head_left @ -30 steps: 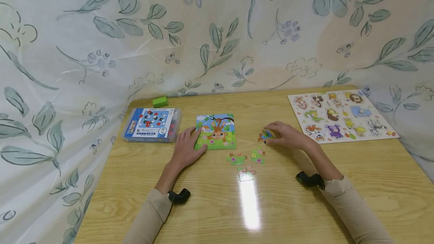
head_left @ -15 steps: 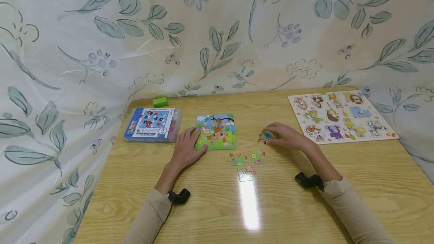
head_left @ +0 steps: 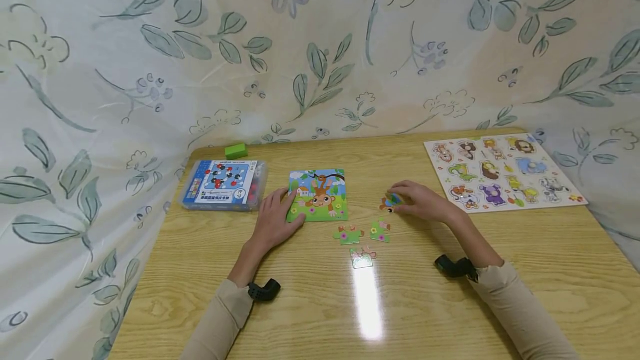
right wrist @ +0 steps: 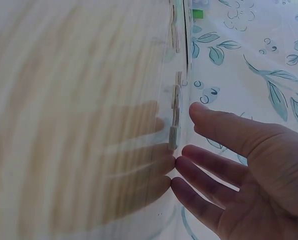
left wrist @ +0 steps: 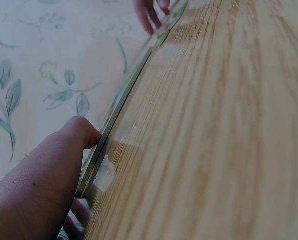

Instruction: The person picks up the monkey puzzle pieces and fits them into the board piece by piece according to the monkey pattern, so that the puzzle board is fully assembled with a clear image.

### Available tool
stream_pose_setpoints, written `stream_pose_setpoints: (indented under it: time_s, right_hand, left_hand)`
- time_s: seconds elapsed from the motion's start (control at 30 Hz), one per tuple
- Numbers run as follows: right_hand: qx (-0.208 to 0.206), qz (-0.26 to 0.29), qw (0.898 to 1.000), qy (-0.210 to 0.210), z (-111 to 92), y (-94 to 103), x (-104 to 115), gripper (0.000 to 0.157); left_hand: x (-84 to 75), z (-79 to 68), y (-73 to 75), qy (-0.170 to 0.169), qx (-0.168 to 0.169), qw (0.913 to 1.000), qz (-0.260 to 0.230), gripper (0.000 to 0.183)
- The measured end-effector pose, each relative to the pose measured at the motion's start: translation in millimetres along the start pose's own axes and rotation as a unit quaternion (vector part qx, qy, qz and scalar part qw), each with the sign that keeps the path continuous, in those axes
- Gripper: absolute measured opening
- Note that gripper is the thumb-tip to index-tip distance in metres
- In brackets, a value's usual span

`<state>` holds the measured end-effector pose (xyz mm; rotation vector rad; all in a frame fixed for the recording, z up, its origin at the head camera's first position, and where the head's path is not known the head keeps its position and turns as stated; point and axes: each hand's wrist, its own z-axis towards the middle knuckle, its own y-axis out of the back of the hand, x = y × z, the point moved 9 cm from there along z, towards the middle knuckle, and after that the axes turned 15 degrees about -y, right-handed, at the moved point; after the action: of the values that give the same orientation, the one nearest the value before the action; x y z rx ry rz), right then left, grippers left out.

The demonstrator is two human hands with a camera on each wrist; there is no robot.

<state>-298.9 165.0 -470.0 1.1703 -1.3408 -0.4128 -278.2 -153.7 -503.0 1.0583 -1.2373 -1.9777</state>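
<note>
A square monkey picture puzzle [head_left: 327,188] lies on the wooden table. My left hand [head_left: 275,220] rests along its left side; in the left wrist view the thumb [left wrist: 84,132] touches the puzzle's edge. Beyond its right side, my right hand [head_left: 422,201] is at a jigsaw piece [head_left: 386,205] of brown and blue, partly hidden by the fingers. Seen from the right wrist, fingertips touch the tabletop beside thin pieces [right wrist: 174,137], while the thumb stays apart from them. Three more jigsaw pieces lie between the hands: one green [head_left: 349,235], another green [head_left: 380,231], and one glinting [head_left: 361,258].
Left of the puzzle sits a clear plastic box [head_left: 225,185] with a molecule picture on its label. A green block [head_left: 236,151] is behind it. An animal peg board [head_left: 505,171] occupies the back right. Patterned cloth [head_left: 320,54] hangs behind the table [head_left: 310,315].
</note>
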Motion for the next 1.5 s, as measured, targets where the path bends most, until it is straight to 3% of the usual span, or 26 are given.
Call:
stream_pose_setpoints:
  time_s: [0.3, 0.77, 1.5]
  right_hand:
    - [-0.001, 0.018, 1.000, 0.015, -0.6, -0.8, 4.1, 0.050]
    - [-0.008, -0.012, 0.999, 0.045, -1.0, -2.0, 8.8, 0.038]
    - [0.003, 0.015, 1.000, 0.020, 2.0, -4.7, 1.6, 0.040]
  left_hand:
    - [-1.0, -0.5, -0.2, -0.002, -0.006, 1.0000, -0.004, 0.070]
    - [0.4, -0.3, -2.8, 0.003, 0.000, 1.0000, -0.003, 0.069]
    - [1.2, 0.4, -1.0, 0.004, 0.004, 1.0000, -0.001, 0.070]
